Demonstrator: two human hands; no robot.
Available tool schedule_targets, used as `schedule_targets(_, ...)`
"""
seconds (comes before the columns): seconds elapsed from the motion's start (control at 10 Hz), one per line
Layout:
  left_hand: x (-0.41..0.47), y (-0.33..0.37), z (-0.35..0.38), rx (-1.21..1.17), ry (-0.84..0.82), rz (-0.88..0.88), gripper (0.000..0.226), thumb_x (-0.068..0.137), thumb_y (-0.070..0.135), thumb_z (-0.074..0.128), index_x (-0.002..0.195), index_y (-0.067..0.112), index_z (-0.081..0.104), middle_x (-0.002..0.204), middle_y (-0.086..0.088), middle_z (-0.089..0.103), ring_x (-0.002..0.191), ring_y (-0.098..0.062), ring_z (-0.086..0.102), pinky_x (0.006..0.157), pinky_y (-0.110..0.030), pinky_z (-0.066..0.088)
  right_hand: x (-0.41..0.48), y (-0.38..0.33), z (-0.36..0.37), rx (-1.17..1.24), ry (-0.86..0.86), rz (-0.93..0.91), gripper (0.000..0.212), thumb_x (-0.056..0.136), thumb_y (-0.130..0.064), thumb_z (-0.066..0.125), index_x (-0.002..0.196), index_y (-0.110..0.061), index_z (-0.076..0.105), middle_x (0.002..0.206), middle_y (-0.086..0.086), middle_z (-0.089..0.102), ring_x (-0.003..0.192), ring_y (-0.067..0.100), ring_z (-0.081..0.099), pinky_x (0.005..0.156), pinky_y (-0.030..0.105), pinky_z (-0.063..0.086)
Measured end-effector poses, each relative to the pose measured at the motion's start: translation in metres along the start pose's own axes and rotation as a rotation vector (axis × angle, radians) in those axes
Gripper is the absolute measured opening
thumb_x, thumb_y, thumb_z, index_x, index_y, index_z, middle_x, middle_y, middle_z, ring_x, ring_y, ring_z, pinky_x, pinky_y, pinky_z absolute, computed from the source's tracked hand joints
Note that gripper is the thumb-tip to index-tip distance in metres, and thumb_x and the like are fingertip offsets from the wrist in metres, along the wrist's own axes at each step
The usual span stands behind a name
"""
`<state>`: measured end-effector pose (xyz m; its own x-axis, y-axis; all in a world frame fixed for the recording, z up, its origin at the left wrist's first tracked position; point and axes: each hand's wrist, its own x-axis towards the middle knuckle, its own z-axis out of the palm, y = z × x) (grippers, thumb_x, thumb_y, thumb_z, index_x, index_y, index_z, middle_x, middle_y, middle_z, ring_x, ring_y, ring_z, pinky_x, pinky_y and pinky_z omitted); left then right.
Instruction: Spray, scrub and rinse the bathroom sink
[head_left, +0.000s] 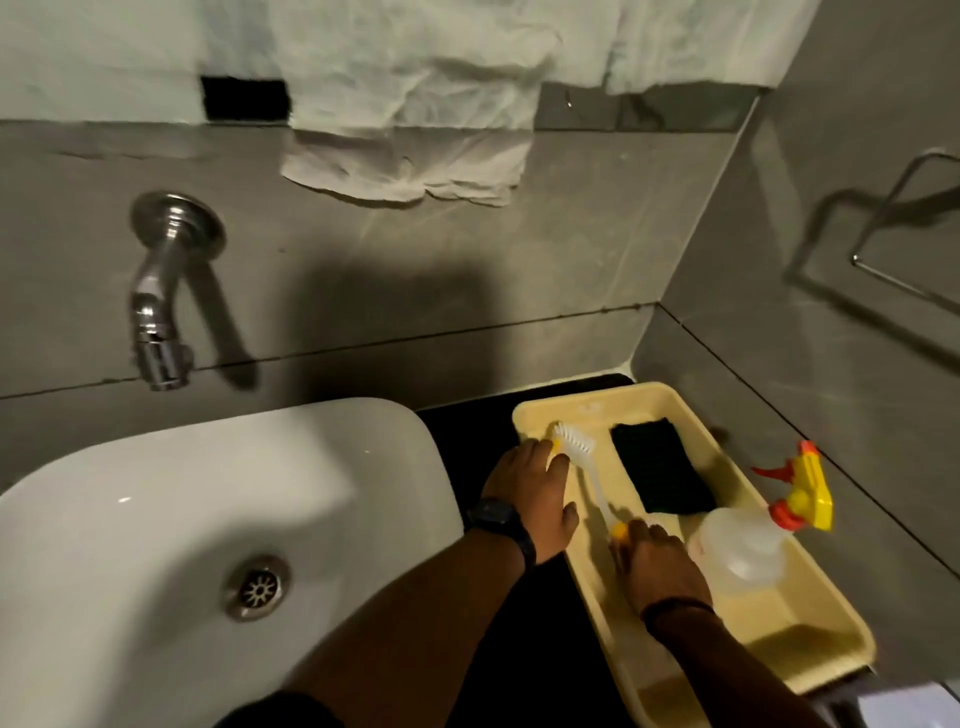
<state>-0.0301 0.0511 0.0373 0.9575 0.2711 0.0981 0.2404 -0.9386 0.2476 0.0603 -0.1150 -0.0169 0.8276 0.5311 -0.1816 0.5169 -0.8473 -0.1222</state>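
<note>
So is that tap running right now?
Off, it seems: no water falls from the tap, and the sink basin around the drain looks dry.

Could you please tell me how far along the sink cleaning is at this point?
Nothing looks done: the sink shows no foam or water. In hand: both hands, left hand and right hand, are on the brush in the tray. Spraying, scrubbing and rinsing remain.
</note>
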Motion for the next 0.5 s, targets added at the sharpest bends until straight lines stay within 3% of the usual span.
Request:
schedule_targets(0.2, 0.015, 0.010, 0.061, 0.113, -0.216, 0.056, 0.079, 0.090, 0.048, 0.040, 0.146, 0.005, 0.006, 0.159, -0.015, 0.005, 0.146, -0.029, -0.001, 0.119, -0.042, 0.000, 0.015, 0.012, 0.029, -0.206, 0.079, -0.044, 0.048, 0.096, -0.048, 0.033, 0.124, -0.014, 0.052, 0.127, 0.014, 0.051, 0.111, 0.030, 0.047, 0.088, 0.038, 0.043)
schedule_targets(0.3, 0.013, 0.012, 0.074, 0.127, -0.268, 0.067, 0.078, 0.090, 0.051, 0.038, 0.146, 0.005, 0.008, 0.159, -0.015, 0.007, 0.146, -0.029, -0.001, 0.119, -0.042, -0.001, 0.015, 0.015, 0.038, -0.177, 0.057, -0.054, 0.049, 0.095, -0.049, 0.034, 0.123, -0.013, 0.052, 0.125, 0.014, 0.050, 0.112, 0.029, 0.045, 0.088, 0.037, 0.044)
schedule_targets(0.5, 0.027, 0.006, 0.050, -0.009, -0.207, 0.048, 0.081, 0.082, 0.064, 0.043, 0.143, 0.016, 0.022, 0.157, -0.013, 0.018, 0.144, -0.030, 0.010, 0.118, -0.045, 0.011, 0.022, 0.003, 0.016, -0.039, 0.165, -0.072, 0.063, 0.087, -0.046, 0.051, 0.138, -0.013, 0.035, 0.126, 0.015, 0.049, 0.113, 0.031, 0.046, 0.087, 0.040, 0.046)
